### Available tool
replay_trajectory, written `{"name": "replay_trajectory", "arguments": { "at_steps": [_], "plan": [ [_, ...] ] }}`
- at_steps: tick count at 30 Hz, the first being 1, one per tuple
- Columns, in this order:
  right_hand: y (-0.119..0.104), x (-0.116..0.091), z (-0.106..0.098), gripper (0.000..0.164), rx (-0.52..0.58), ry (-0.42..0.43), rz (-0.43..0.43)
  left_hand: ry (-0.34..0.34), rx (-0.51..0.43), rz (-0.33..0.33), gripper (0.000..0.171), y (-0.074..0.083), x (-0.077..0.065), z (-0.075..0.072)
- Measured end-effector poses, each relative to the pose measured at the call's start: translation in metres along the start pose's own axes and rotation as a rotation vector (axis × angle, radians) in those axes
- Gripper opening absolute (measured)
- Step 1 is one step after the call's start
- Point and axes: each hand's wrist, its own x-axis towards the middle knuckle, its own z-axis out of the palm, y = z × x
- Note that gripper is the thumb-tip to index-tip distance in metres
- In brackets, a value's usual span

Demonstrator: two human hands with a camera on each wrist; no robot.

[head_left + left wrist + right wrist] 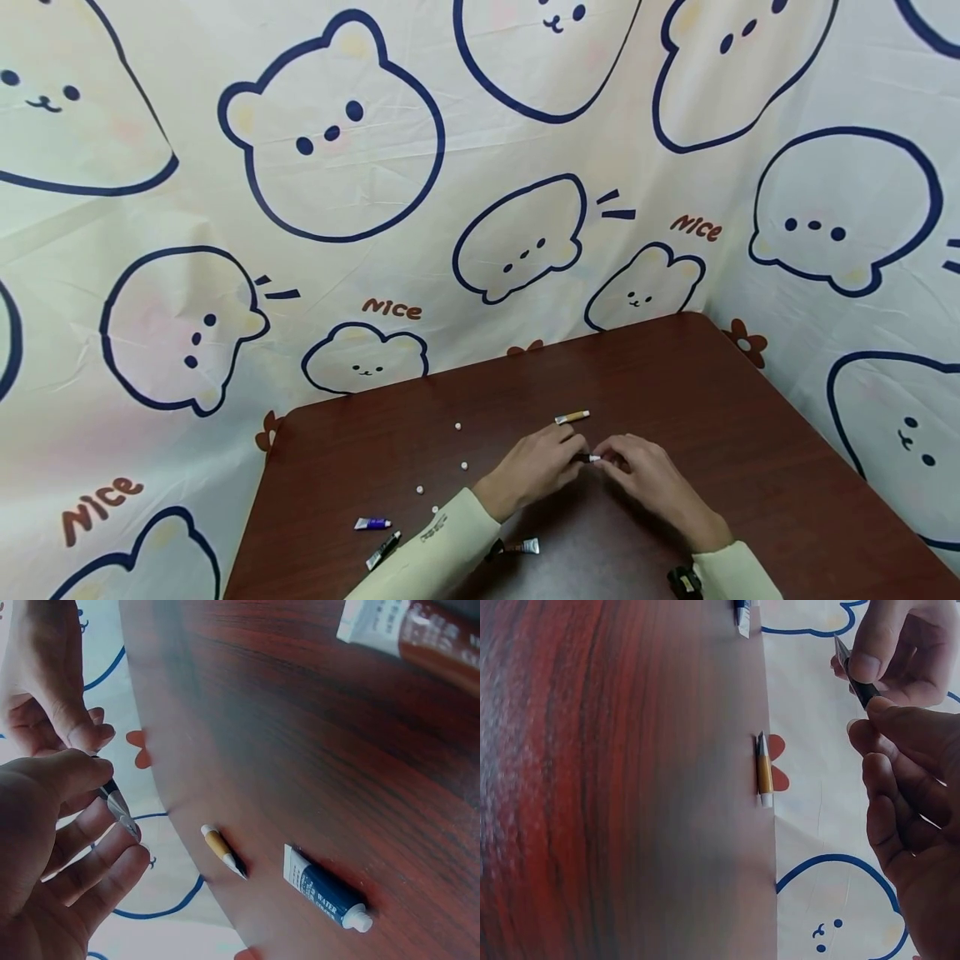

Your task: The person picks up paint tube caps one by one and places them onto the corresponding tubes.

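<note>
My left hand (536,467) pinches a small dark paint tube (118,808) between thumb and fingers, its flat silver end pointing away from the right hand. At the tube's white-tipped end, the right hand (651,479) holds on with thumb and forefinger; its other fingers are curled loosely in the right wrist view. The hands meet close above the table, with the tube (864,691) bridging them. Just beyond the left hand lies an ochre paint tube (573,417). A dark blue tube (326,891) with a white cap and a brown tube (442,641) show in the left wrist view.
On the left of the dark wooden table (337,450) lie a purple tube (372,524) and a black tube (384,550). Several small white pieces (464,466) are scattered left of the hands. A silver-ended tube (528,547) lies beside the left sleeve. Patterned cloth (510,150) hangs behind.
</note>
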Motion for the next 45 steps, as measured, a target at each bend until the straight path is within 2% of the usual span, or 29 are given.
{"name": "replay_trajectory", "arguments": {
  "at_steps": [7, 11, 18, 23, 28, 34, 39, 43, 45],
  "plan": [
    [0.0015, 0.0004, 0.0035, 0.012, -0.035, 0.004, -0.018, 0.004, 0.013, 0.009, 0.016, 0.0011, 0.0, 0.0003],
    [0.0024, -0.0001, 0.0039, 0.004, -0.04, -0.022, 0.003, 0.007, 0.015, 0.012, 0.015, 0.0011, 0.0002, 0.0001],
    [0.0016, -0.0013, 0.0033, 0.013, -0.023, -0.064, 0.069, 0.022, 0.012, 0.011, 0.015, 0.0003, 0.0006, 0.001],
    [-0.0015, -0.0005, 0.0033, 0.008, -0.003, -0.059, 0.113, 0.016, 0.006, -0.003, 0.015, -0.0007, -0.0003, 0.0014],
    [-0.0042, 0.0013, 0.0024, 0.018, 0.025, -0.043, 0.085, 0.012, -0.009, -0.012, 0.016, -0.0011, -0.001, 0.0021],
    [-0.0035, 0.0013, 0.0029, 0.026, -0.012, -0.014, 0.024, 0.018, 0.005, -0.001, 0.017, -0.0001, -0.0006, 0.0025],
    [-0.0014, 0.0009, 0.0032, 0.018, -0.021, -0.012, 0.023, 0.029, 0.004, 0.003, 0.016, 0.0006, -0.0001, 0.0017],
    [-0.0014, 0.0001, 0.0019, 0.007, -0.019, -0.036, 0.055, 0.035, -0.006, 0.005, 0.015, 0.001, 0.0001, 0.0014],
    [-0.0018, -0.0004, 0.0013, 0.008, -0.018, -0.053, 0.073, 0.037, -0.013, 0.007, 0.014, 0.0012, 0.0001, 0.0017]
  ]
}}
